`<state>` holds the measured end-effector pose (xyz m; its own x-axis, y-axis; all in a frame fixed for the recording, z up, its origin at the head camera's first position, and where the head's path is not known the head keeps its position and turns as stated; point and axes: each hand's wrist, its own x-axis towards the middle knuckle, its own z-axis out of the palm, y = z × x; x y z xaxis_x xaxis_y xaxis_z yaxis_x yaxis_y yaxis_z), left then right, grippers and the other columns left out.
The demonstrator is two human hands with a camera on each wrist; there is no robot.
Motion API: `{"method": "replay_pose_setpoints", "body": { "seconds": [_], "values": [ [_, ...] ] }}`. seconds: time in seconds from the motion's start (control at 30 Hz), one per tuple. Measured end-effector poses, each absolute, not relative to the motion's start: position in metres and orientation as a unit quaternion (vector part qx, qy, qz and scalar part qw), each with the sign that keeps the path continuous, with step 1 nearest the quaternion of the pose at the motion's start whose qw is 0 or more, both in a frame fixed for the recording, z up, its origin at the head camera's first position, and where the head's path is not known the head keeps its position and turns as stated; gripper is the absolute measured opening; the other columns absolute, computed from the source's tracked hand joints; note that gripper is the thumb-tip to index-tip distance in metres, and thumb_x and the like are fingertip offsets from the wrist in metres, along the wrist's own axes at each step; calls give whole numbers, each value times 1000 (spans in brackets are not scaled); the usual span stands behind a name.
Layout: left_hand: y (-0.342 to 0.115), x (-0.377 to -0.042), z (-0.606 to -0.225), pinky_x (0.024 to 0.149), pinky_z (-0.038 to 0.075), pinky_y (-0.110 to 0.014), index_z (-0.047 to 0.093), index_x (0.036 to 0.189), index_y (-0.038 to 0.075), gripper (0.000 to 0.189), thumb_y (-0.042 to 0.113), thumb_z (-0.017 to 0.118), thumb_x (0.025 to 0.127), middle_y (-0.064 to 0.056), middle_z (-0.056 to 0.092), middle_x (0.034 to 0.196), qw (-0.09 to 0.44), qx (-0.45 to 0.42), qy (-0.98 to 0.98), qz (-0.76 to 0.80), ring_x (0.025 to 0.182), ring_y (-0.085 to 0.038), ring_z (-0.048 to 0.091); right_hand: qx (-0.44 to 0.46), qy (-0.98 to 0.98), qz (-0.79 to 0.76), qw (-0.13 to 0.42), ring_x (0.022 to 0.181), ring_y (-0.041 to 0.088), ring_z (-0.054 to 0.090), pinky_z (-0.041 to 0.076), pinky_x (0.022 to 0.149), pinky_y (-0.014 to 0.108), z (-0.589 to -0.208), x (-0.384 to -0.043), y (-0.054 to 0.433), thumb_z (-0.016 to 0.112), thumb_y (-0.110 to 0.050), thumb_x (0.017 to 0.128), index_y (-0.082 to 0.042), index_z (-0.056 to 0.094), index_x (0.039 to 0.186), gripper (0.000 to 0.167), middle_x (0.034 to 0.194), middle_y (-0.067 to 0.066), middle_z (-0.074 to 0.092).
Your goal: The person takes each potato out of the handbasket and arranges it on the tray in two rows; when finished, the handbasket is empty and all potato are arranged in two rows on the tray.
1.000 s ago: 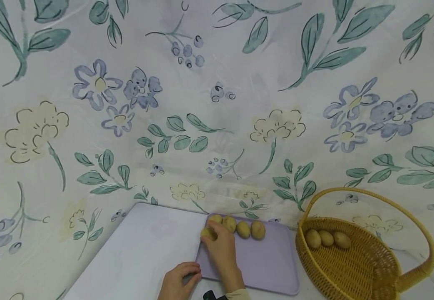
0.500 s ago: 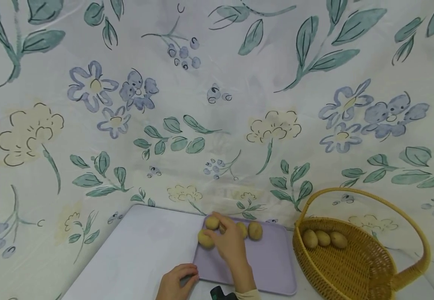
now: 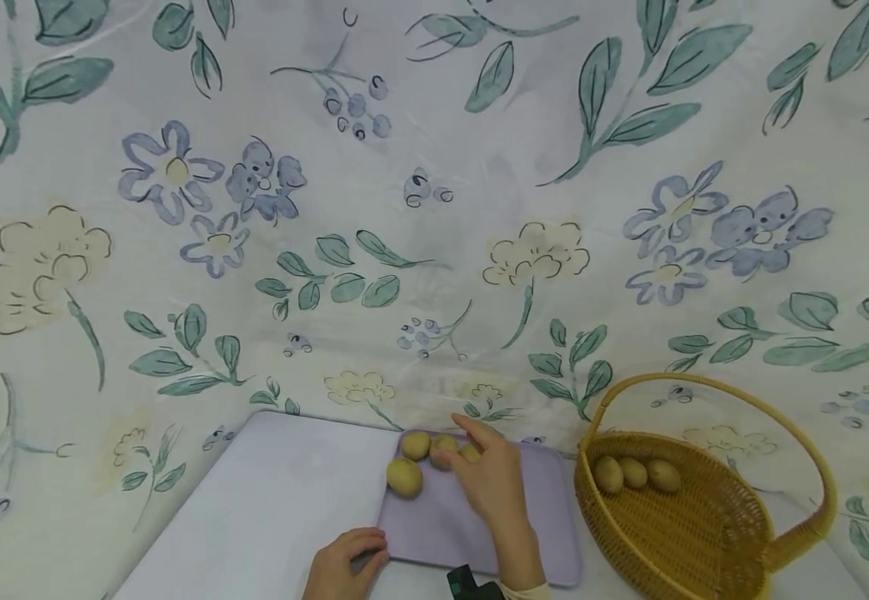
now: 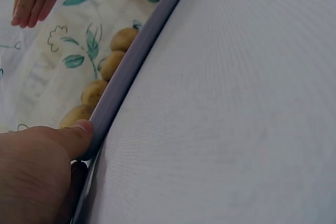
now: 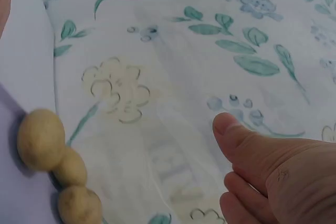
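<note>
My left hand [image 3: 346, 565] is at the near left corner of a lilac tray [image 3: 441, 533]. In the left wrist view its thumb [image 4: 79, 136] lies on the tray's rim, holding the corner; the other fingers are hidden there. Over the tray's back part hovers my right hand [image 3: 492, 483], fingers extended and nothing in its grasp. Potatoes line the tray's back edge: one potato [image 3: 417, 444] at the back left corner, another potato [image 3: 443, 450] beside it, and a part-covered potato [image 3: 470, 452] behind the right hand. A larger potato [image 3: 404, 478] sits in front at the left edge.
To the tray's right stands a wicker basket [image 3: 704, 533] with a tall arched handle [image 3: 726, 385]; three potatoes [image 3: 634, 473] lie in it. A white board [image 3: 292, 483] lies left of the tray. Flower-patterned cloth [image 3: 374, 333] hangs behind.
My right hand has let go of the potato at the tray's left edge and moved right along the back row. The left hand stays at the tray's corner. The head view has shifted slightly.
</note>
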<state>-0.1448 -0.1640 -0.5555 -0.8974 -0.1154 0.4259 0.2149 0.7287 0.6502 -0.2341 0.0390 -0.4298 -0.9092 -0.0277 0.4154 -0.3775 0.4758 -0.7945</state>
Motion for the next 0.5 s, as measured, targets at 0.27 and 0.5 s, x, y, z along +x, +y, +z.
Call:
{"method": "replay_pose_setpoints", "body": {
  "seconds": [0.27,0.5],
  "values": [
    [-165,-148,-561,81,63,-31,79,84,21,19,11,90,72,11,77,93,269,-41,-895,-354,89,-10,74,77,-849,497,164,123,34,67,57,104,45,-424,-242,84,89,-20,79,-14,70,130,55,136,10,68],
    [-164,-151,-567,81,53,-8,79,81,21,24,8,92,67,12,76,89,313,-52,-880,-354,86,-7,73,42,-879,441,175,122,38,66,58,99,52,-417,-244,130,88,-20,81,-14,69,133,56,137,13,67]
  ]
}}
